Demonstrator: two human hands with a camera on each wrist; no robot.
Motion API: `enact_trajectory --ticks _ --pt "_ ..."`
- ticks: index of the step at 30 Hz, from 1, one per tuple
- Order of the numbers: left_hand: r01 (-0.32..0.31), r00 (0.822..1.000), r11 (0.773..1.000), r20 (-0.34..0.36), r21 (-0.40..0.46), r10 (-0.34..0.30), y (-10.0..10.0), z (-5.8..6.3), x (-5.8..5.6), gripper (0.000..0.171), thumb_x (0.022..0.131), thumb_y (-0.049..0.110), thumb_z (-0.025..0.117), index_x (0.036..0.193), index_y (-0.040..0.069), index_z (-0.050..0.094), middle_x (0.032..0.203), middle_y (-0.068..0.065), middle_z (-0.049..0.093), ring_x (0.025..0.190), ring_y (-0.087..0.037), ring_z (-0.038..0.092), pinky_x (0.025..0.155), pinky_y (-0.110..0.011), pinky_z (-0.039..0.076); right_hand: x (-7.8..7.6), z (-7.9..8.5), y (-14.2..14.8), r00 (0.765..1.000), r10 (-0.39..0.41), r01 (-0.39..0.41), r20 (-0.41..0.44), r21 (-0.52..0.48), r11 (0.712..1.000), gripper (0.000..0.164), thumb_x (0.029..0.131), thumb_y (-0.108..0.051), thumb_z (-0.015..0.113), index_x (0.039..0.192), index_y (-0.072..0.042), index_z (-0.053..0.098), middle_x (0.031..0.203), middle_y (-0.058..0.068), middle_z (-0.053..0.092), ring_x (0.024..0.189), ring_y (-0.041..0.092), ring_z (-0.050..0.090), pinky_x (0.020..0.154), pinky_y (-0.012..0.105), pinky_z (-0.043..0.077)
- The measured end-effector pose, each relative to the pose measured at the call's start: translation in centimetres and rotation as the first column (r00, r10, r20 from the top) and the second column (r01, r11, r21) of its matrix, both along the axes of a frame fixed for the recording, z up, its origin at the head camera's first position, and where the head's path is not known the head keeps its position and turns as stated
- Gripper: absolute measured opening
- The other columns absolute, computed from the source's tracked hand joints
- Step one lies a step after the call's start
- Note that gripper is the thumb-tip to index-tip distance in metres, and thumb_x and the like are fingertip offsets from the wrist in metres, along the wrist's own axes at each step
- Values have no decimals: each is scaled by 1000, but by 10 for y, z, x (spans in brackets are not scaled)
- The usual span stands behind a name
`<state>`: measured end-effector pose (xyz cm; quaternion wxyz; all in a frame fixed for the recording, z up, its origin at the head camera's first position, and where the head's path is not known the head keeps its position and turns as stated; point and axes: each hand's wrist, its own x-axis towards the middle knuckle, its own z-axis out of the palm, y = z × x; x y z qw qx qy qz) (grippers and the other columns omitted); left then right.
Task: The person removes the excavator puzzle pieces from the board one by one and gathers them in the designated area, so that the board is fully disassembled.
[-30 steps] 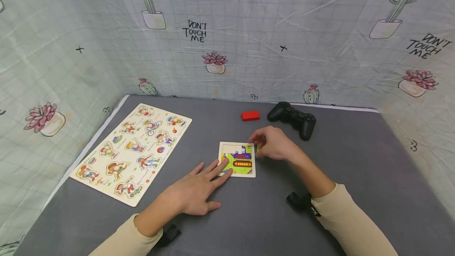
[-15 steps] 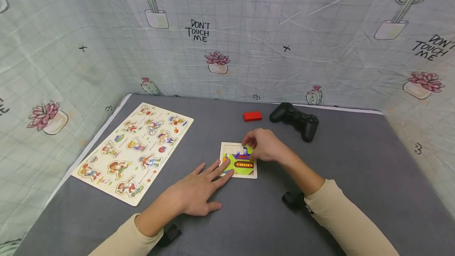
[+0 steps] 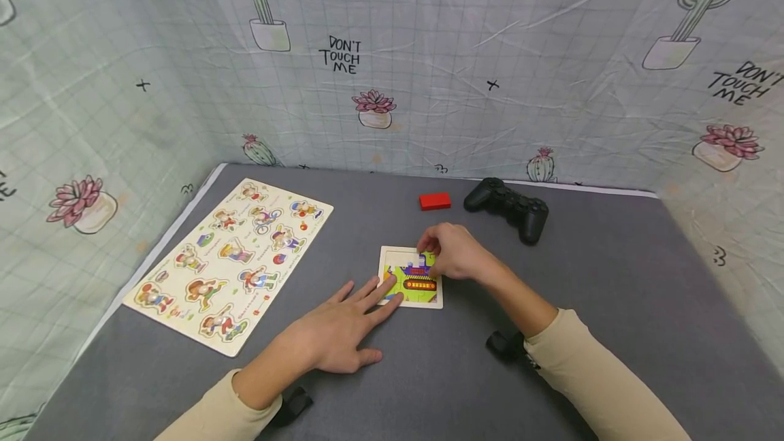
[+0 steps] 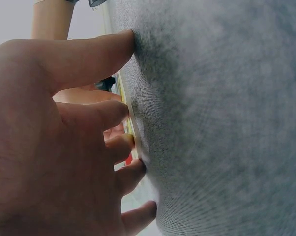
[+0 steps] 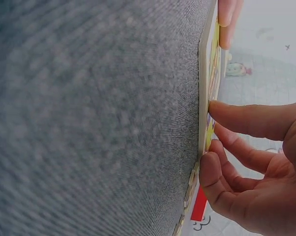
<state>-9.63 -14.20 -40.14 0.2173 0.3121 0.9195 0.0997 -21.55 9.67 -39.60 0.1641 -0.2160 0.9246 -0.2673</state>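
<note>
A small square jigsaw puzzle [image 3: 419,284] in a pale wooden tray [image 3: 386,255] lies on the table, showing a purple and orange tracked vehicle on green. Its upper left part shows bare wood. My left hand [image 3: 337,335] is spread flat, index and middle fingertips on the tray's lower left side. At the upper right corner my right hand [image 3: 459,254] pinches a green puzzle piece [image 3: 430,258] with thumb and fingers, low against the tray. In the right wrist view the thumb touches the edge of the puzzle tray [image 5: 203,93]; the piece is partly hidden.
A large wooden board [image 3: 229,264] with cartoon children figures lies on the left. Behind the puzzle are a red block [image 3: 435,201] and a black game controller [image 3: 507,208]. A printed cloth wall [image 3: 416,135] closes off the table's back.
My right hand has moved left from beside the tray, bringing the green puzzle piece over its upper right corner. The last half second shows almost no motion. My left hand stays put.
</note>
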Motion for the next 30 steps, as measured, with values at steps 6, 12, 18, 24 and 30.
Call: enact_trajectory --ticks 6,12,18,24,30 --pt "2 1000 1000 -8 2 -2 0 -1 0 86 97 46 70 167 23 26 178 3 2 164 -24 7 129 -57 16 1 -1 -1 1000 -16 16 1 -1 1000 33 77 -2 89 106 -8 75 99 6 70 92 20 62 89 38 57" --pt "1 1000 1000 -12 3 -1 0 -1 -1 86 97 45 70 167 23 26 178 3 3 164 -24 8 129 -58 16 1 0 -1 1000 -25 25 -11 -8 1000 32 76 -2 89 104 -8 76 97 6 71 89 19 62 85 36 56" --pt "1 1000 1000 -6 -9 -1 -1 -1 2 86 97 46 69 167 23 26 178 3 4 164 -24 8 130 -57 17 3 -3 -2 1000 -19 19 -13 -14 1000 34 74 -2 90 105 -9 77 97 5 72 89 18 61 85 35 56" --pt "2 1000 1000 -3 -10 -2 -1 -2 1 87 96 47 69 167 24 26 178 4 3 164 -24 8 130 -57 17 3 -2 -2 1000 -24 24 -17 -10 1000 35 73 -5 92 105 -9 78 98 4 72 90 18 62 87 37 57" --pt "4 1000 1000 -15 -19 -5 0 -4 -1 87 96 48 69 167 24 25 178 4 2 164 -24 7 129 -58 17 1 -2 -1 999 -32 32 -15 -7 999 35 73 -5 92 105 -10 79 97 3 73 90 18 63 86 36 57"
